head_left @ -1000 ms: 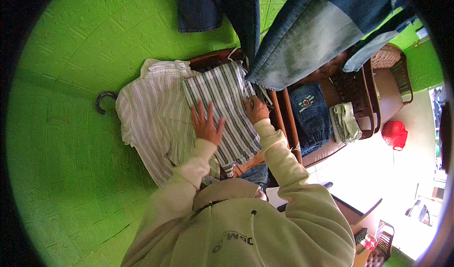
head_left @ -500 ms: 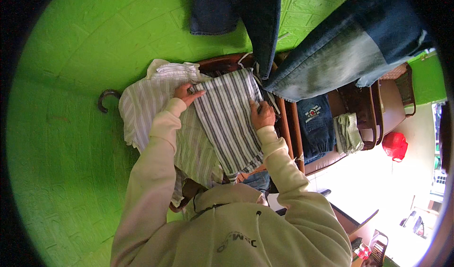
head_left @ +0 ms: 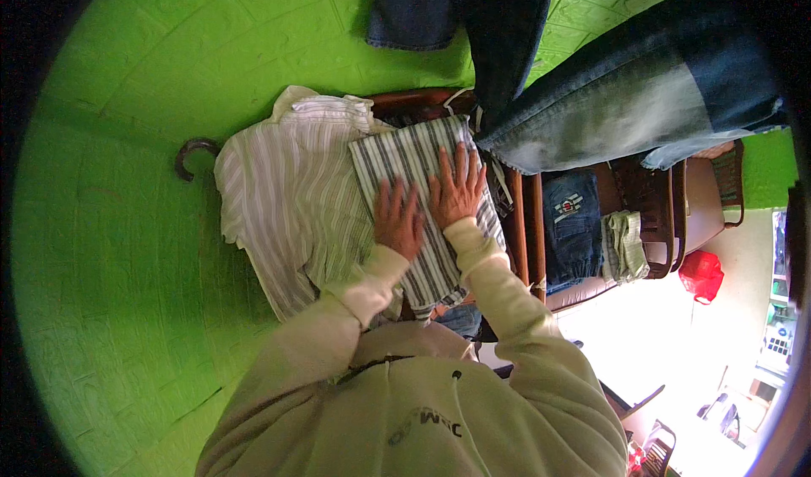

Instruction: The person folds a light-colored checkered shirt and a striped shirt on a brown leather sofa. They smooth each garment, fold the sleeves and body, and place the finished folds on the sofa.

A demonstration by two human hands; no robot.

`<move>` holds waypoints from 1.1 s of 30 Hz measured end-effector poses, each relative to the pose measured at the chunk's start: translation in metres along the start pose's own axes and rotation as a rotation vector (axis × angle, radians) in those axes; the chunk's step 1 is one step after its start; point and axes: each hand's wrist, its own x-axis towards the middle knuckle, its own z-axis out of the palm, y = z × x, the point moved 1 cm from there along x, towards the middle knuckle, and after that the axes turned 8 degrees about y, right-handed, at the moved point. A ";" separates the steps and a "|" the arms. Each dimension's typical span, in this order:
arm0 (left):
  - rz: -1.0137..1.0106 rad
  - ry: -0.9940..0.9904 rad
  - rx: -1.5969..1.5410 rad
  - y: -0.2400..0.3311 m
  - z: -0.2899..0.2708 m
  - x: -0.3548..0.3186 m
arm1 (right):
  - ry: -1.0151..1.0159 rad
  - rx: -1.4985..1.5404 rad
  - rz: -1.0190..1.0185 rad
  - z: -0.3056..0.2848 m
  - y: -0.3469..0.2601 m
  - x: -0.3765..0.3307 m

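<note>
Both hands are lying flat, fingers spread, gripping nothing, on a folded dark-striped shirt [head_left: 422, 198]. The left hand [head_left: 397, 219] and right hand [head_left: 457, 191] are pressing side by side. The shirt is overlapping a pale striped shirt [head_left: 287, 198] on its left; folded jeans [head_left: 571, 228] are lying to its right.

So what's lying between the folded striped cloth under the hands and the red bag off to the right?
In the head view, between the folded striped cloth and the red bag lie wooden rails, folded blue jeans and a small green garment.
</note>
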 end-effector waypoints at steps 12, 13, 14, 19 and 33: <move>-0.096 -0.111 0.016 0.031 0.009 -0.099 | -0.238 0.037 0.090 0.051 0.013 0.044; -0.157 0.051 -0.005 0.028 0.008 -0.099 | -0.185 0.041 0.068 0.047 0.015 0.040; -0.234 0.159 -0.030 0.024 0.007 -0.097 | -0.158 0.054 0.074 0.043 0.018 0.035; -0.982 -0.073 -0.662 -0.010 -0.002 -0.077 | -0.094 -0.041 0.144 0.005 0.039 -0.050; -1.190 -0.426 -1.600 0.010 -0.043 -0.058 | -0.233 0.195 0.521 -0.075 0.054 -0.124</move>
